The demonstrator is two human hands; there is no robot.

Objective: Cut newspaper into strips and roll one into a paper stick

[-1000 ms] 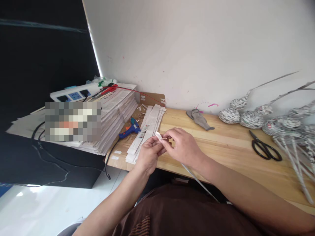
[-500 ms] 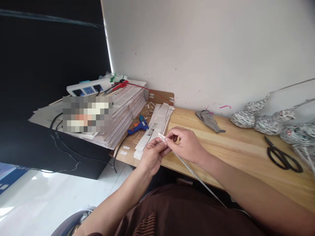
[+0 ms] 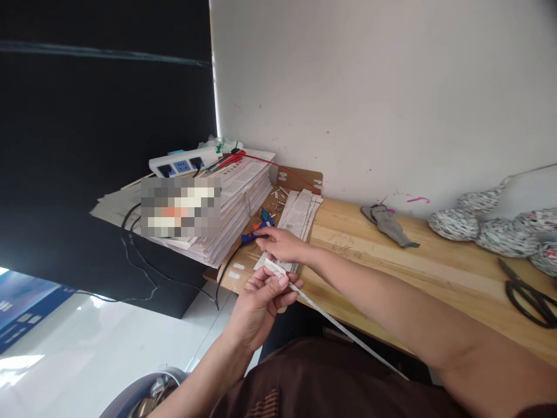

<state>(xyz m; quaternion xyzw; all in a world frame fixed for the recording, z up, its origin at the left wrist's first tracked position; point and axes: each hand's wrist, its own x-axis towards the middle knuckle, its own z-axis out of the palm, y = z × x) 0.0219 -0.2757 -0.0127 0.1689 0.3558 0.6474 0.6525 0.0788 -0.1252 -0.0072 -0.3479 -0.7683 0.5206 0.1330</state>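
Note:
My left hand (image 3: 263,296) pinches the flattened end of a long, thin paper cord (image 3: 335,323). Its flat white tip sticks up past my fingers, and the cord slants down to the right across my lap. Over the cardboard, my right hand (image 3: 282,244) reaches out with its fingers extended, away from the cord. Its fingertips overlap the handle of a blue glue gun (image 3: 251,237); whether they touch it I cannot tell. Under and behind that hand lie newspaper strips (image 3: 300,210), partly covered.
To the left, a tall newspaper stack (image 3: 243,203) carries a white power strip (image 3: 185,164) and cables. On the wooden table (image 3: 348,232) lie a grey cloth-like piece (image 3: 387,225), black-handled scissors (image 3: 528,296) and woven paper gourd shapes (image 3: 455,223). A bin (image 3: 163,377) stands below.
My right hand has let go of the cord and moved left to the glue gun. My left hand keeps the cord's end, slightly lower. The view has shifted left.

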